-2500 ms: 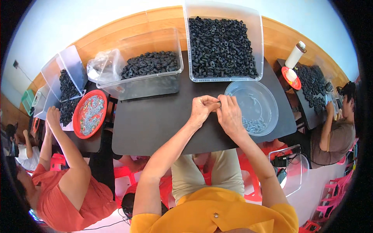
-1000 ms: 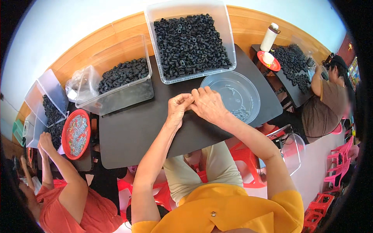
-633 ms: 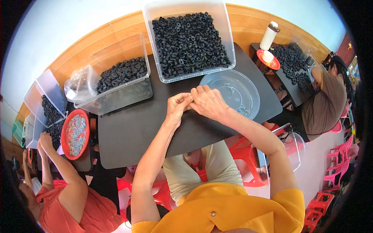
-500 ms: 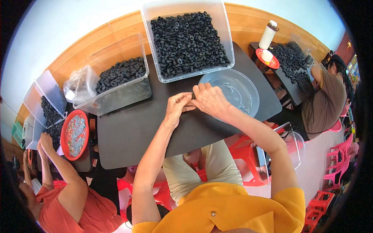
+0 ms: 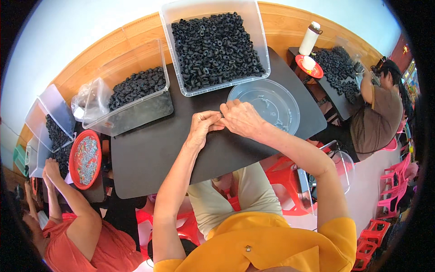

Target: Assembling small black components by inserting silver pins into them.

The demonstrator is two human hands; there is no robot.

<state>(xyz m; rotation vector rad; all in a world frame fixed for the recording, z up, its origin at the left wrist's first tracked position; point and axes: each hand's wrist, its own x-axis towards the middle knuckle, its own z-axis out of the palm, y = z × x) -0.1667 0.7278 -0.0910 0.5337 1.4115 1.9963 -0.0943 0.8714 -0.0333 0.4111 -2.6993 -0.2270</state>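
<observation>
Over the middle of the dark table [image 5: 149,167], my two hands meet fingertip to fingertip. My left hand [image 5: 202,128] is closed in a pinch, and my right hand [image 5: 241,119] has its fingers curled against it. Whatever small piece lies between them is hidden by the fingers. Just beyond my right hand sits a round clear plastic lid or shallow dish [image 5: 283,106] with a few tiny bits in it. Behind both hands stands a clear bin [image 5: 186,90] filled with small black ring-like parts [image 5: 217,50].
Another clear bin [image 5: 149,111] with black parts stands at the left, beside a crumpled plastic bag [image 5: 96,97]. Further left, a red basin [image 5: 72,158] of small metal pieces is near a co-worker in red [image 5: 97,240]. A second co-worker [image 5: 376,118] sits right, near a white bottle [image 5: 310,40].
The dark bit visible between my fingertips earlier is now covered. My hands stay together, the right fingers shifted slightly down and left.
</observation>
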